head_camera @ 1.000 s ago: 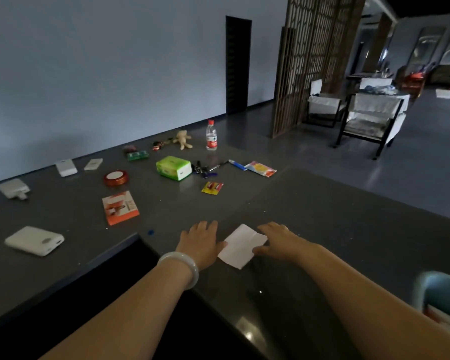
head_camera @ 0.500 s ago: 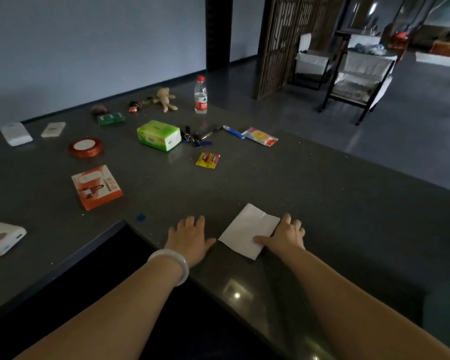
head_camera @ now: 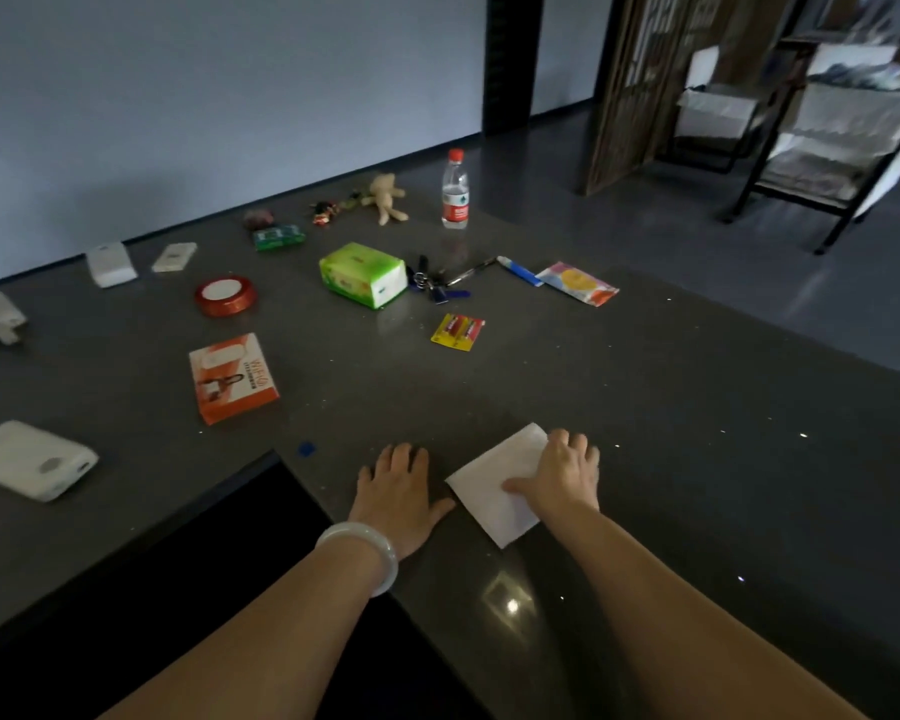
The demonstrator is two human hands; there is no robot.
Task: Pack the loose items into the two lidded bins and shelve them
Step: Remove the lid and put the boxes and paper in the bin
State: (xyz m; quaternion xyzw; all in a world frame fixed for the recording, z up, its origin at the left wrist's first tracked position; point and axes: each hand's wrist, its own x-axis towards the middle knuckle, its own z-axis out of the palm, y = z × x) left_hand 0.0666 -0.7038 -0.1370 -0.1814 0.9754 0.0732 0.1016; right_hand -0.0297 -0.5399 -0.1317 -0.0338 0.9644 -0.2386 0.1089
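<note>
Right hand [head_camera: 557,475] has slid onto white paper [head_camera: 484,493], fingers bent at its edge, grip unclear; left hand [head_camera: 398,491] flat, released, on worktop [head_camera: 645,387]; packing unstarted.

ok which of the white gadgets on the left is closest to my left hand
The big white power bank at the near left, level with the left hand; the others lie far back by the wall.

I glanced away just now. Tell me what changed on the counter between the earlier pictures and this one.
The right hand slid from the right edge of the white paper onto it; its fingers now bend over the far edge, thumb on top, seemingly gripping it. The left hand stayed flat on the counter beside it. The paper still lies flat; the tissue pack and other items have not moved.
</note>
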